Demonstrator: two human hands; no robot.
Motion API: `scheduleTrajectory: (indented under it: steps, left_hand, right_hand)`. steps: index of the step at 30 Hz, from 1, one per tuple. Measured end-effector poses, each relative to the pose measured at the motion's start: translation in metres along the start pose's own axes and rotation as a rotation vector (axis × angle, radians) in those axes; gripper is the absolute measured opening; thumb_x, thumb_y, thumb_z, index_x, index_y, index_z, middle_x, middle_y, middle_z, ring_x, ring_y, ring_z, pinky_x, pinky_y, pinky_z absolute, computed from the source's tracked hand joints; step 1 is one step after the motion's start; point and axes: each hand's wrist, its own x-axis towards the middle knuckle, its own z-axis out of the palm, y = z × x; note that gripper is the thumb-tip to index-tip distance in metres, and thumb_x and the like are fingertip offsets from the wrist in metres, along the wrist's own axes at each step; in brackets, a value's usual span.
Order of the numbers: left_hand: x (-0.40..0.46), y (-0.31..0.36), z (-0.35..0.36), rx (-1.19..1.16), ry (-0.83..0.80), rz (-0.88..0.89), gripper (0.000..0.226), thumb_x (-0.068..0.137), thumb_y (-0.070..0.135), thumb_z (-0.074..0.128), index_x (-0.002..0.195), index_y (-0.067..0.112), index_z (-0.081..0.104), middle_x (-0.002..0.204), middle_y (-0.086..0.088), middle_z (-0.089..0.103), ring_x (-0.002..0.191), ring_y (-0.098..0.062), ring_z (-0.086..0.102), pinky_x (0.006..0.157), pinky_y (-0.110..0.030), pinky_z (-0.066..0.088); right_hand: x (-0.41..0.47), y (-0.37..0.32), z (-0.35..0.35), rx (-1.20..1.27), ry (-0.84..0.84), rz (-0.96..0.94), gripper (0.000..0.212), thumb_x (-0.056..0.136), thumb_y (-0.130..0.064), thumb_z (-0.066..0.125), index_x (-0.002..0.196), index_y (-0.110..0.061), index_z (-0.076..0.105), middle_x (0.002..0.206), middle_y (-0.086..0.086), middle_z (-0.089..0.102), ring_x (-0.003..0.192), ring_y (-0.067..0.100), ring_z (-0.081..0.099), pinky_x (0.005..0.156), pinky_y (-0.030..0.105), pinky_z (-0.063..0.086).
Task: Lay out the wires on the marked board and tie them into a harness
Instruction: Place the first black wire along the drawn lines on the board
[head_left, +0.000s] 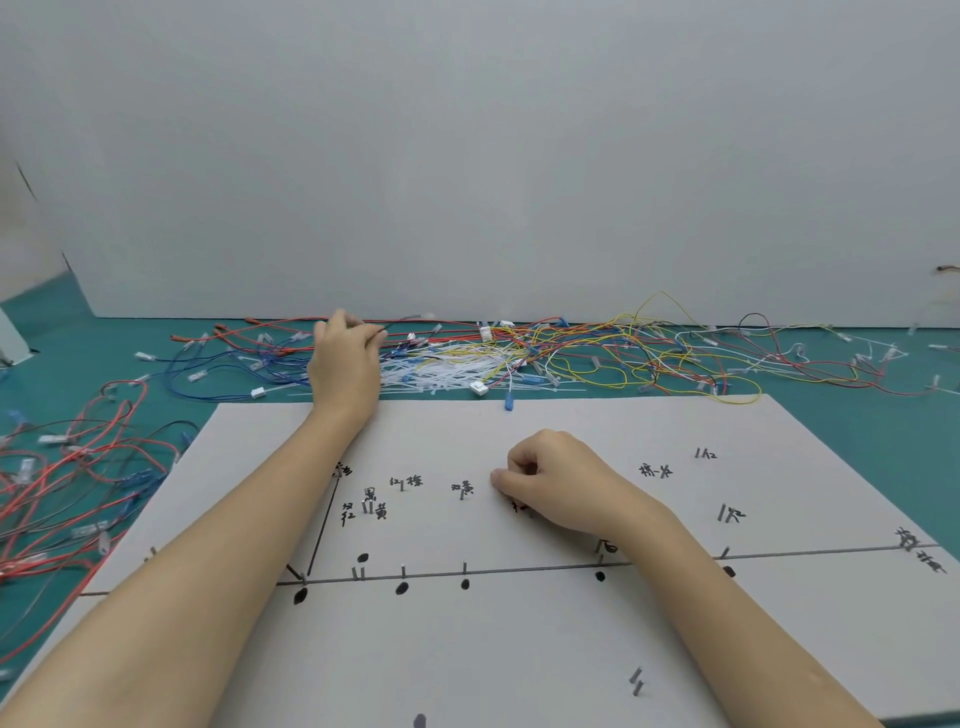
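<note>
A grey marked board (519, 634) lies in front of me, with drawn lines, black dots, handwritten labels and short metal pins; no wire lies on it. Beyond its far edge a tangle of red, blue, yellow and white wires (597, 353) spreads over the green mat. My left hand (345, 358) reaches past the board's far edge into this pile and pinches a thin dark wire (379, 329) between its fingertips. My right hand (550, 480) rests on the middle of the board with its fingers curled in, and nothing shows in it.
A heap of white cable ties (441, 369) lies just right of my left hand. More red and dark wires (67, 483) sprawl over the mat left of the board. A white wall (467, 156) closes the back.
</note>
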Motion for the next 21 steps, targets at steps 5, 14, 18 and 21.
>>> scheduleTrajectory:
  steps: [5, 14, 18, 21]
  left_hand:
    - [0.026, 0.015, -0.019, -0.460, 0.311, -0.231, 0.025, 0.093, 0.022, 0.063, 0.102, 0.001, 0.073, 0.086, -0.002, 0.048, 0.087, -0.023, 0.051, 0.075, -0.027, 0.039]
    - [0.031, 0.056, -0.111, -0.609, 0.091, 0.035, 0.018, 0.090, 0.030, 0.062, 0.087, 0.017, 0.074, 0.050, 0.011, 0.047, 0.046, -0.002, 0.036, 0.048, -0.022, 0.032]
    - [-0.022, 0.038, -0.115, -0.168, -0.487, 0.070, 0.020, 0.095, 0.023, 0.060, 0.078, 0.020, 0.070, 0.056, 0.001, 0.058, 0.038, -0.011, 0.047, 0.045, -0.026, 0.042]
    - [-0.056, 0.032, -0.120, -0.337, -0.756, -0.188, 0.028, 0.100, 0.024, 0.051, 0.079, 0.008, 0.059, 0.053, -0.008, 0.059, 0.032, -0.020, 0.047, 0.035, -0.027, 0.039]
  right_hand:
    - [-0.002, 0.000, -0.001, 0.025, -0.011, -0.004, 0.043, 0.090, -0.032, 0.057, 0.053, -0.016, 0.042, 0.052, -0.004, 0.047, 0.054, 0.013, 0.041, 0.056, 0.031, 0.036]
    - [-0.006, -0.005, -0.006, -0.013, -0.088, -0.015, 0.026, 0.078, -0.030, 0.061, 0.059, -0.017, 0.049, 0.060, -0.004, 0.050, 0.059, 0.012, 0.045, 0.058, 0.031, 0.039]
    - [-0.005, -0.005, -0.005, -0.006, -0.067, -0.026, 0.027, 0.082, -0.031, 0.059, 0.062, -0.018, 0.047, 0.063, -0.005, 0.051, 0.061, 0.012, 0.046, 0.059, 0.031, 0.039]
    - [-0.004, -0.005, -0.002, -0.040, -0.056, -0.028, 0.030, 0.087, -0.037, 0.056, 0.066, -0.019, 0.047, 0.068, -0.005, 0.055, 0.065, 0.014, 0.048, 0.061, 0.032, 0.040]
